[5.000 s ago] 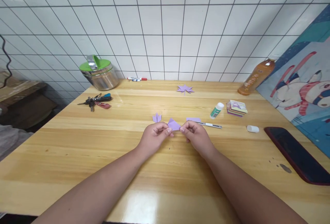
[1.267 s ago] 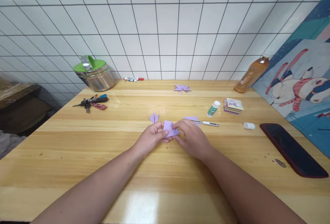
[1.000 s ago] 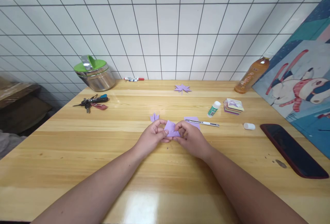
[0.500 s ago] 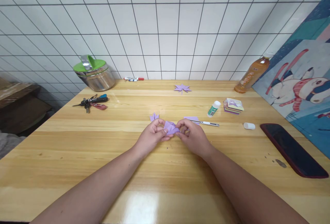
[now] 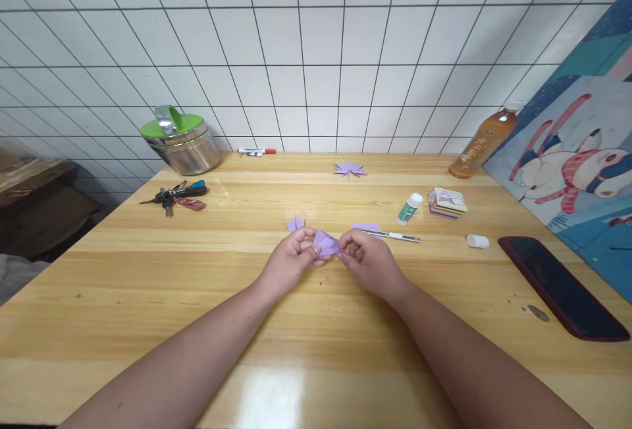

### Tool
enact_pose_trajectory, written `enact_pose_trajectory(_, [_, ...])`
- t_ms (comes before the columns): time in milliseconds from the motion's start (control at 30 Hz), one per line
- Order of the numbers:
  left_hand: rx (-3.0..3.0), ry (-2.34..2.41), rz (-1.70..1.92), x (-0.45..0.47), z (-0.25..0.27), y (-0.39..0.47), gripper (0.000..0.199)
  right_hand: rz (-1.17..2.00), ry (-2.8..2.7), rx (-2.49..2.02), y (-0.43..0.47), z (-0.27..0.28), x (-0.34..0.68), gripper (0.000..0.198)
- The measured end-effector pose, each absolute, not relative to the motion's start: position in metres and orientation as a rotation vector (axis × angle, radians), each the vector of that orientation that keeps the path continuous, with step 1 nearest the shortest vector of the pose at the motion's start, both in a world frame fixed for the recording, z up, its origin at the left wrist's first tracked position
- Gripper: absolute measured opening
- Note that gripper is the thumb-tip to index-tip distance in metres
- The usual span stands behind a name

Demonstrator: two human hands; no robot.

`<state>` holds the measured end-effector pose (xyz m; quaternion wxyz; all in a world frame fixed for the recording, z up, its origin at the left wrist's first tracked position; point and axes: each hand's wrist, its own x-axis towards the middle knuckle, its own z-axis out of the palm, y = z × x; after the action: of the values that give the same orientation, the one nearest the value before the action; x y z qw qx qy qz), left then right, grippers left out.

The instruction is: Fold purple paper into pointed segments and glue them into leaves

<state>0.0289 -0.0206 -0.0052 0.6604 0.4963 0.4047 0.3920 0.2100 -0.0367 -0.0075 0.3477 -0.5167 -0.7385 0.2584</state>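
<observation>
head-worn view, forward and down, over table (image 5: 326, 343), facing tiled wall (image 5: 320, 37)

Purple paper (image 5: 324, 245) | small, plain-coloured, folded, with visible creases | looks roughly wedge-shaped, narrowing on the side toward the glue stick (image 5: 409, 210) | is pinched at both ends | is held left of the glue stick, on its near side, well apart

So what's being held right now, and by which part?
A folded purple paper: the left hand grips its left side, and the right hand pinches its right corner.
</observation>
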Motion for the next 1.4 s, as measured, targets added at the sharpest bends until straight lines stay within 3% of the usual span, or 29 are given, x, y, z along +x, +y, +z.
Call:
enact_pose_trajectory(933, [0.968, 0.893, 0.929, 0.0257, -0.0049, -0.0198, 0.033, 0.699, -1.958, -1.181, -0.0361, -0.0079, 0.2112, 0.022])
enact_pose_trajectory(1267, [1.121, 0.891, 0.914, 0.0286, -0.0007, -0.0248, 0.03, 0.676, -1.925, -1.255, -0.0395, -0.0028, 0.2086, 0.004])
enact_pose_trajectory(1400, [1.154, 0.873, 0.913, 0.0309, -0.0016, -0.0232, 0.027, 0.809, -1.766, -1.261, -0.0409, -0.0048, 0.2055, 0.019])
